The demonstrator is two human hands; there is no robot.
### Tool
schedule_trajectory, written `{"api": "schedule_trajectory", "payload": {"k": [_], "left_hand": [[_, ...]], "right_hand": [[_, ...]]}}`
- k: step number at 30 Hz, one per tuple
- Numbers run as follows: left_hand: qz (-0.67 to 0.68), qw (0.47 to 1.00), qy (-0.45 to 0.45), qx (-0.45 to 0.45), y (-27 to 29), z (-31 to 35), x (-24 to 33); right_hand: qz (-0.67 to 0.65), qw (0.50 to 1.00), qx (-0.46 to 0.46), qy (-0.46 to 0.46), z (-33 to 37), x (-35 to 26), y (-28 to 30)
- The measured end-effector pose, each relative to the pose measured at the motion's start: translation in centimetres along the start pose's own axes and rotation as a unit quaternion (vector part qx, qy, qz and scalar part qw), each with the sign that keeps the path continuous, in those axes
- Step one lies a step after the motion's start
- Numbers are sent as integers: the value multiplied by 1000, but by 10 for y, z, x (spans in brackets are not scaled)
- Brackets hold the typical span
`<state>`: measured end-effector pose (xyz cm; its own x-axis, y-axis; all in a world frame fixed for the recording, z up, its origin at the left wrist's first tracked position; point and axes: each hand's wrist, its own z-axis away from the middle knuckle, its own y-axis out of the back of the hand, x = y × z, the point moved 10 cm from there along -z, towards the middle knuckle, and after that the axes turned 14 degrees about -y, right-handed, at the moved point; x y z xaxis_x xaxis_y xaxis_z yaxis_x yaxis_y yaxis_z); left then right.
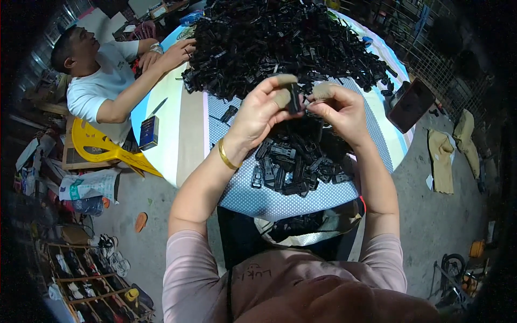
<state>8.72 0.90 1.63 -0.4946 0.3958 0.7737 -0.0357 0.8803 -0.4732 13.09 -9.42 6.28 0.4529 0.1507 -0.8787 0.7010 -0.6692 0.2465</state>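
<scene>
Above the near part of the table, my left hand (259,110) grips a small black plastic part (294,99), fingers closed round it. My right hand (340,112) meets it from the right, thumb and fingertips pinched together at the part's edge; whatever they pinch is too small to make out. Tan covers sit on some fingertips of both hands. Below my hands lies a small heap of black plastic parts (283,156) on a dotted blue-grey mat (258,198). Beyond them spreads a much larger pile of similar black parts (258,43).
A person (97,91) sits at the left, one hand by the pile. A dark blue box (149,133) and a pen (159,106) lie on the left of the table (186,145); a phone (411,105) leans at the right. An opened sack (323,231) holding black parts is at my lap.
</scene>
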Motion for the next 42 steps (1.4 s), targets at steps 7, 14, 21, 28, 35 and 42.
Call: {"api": "schedule_trajectory", "payload": {"k": [7,14,21,28,35,42], "left_hand": [[-195,966,-104,-132,-34,10,14],[-166,980,-100,-34,-13,3,13],[-235,960,-147,-25,-13,8,22],[-443,841,-308,-38,-35,14,55],[-322,936,-129,-53,-9,-1,26],[-285,950,-70,-107,-12,3,14]], "right_hand": [[1,994,5,-110,-7,31,-3],[-59,976,-78,-193,-2,36,-19],[-43,981,-54,-181,0,35,-20],[-28,982,-62,-175,-4,32,-20],[129,984,43,-111,-21,54,57],[442,888,20,-124,-31,97,39]]}}
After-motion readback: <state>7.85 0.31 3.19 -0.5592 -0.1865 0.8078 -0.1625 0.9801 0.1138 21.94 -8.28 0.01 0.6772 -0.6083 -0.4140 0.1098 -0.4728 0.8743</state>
